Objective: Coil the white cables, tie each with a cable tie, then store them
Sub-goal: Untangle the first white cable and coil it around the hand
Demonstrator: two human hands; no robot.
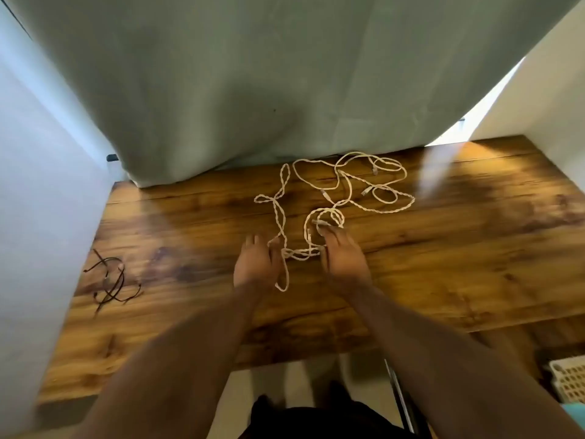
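White braided cables [348,188] lie in a loose tangle across the far middle of the wooden table [443,264]. Both of my hands reach into the near end of the tangle. My left hand [257,261] lies palm down with its fingers stretched forward, beside a twisted strand that runs past it. My right hand [343,255] also lies palm down, its fingertips touching a small loop of cable. The frame is blurred, so any pinch under the fingers is hidden.
A bundle of dark cable ties [110,280] lies near the table's left edge. A grey-green curtain [253,90] hangs behind the table. A white perforated basket [568,383] stands at the lower right, below the table's edge.
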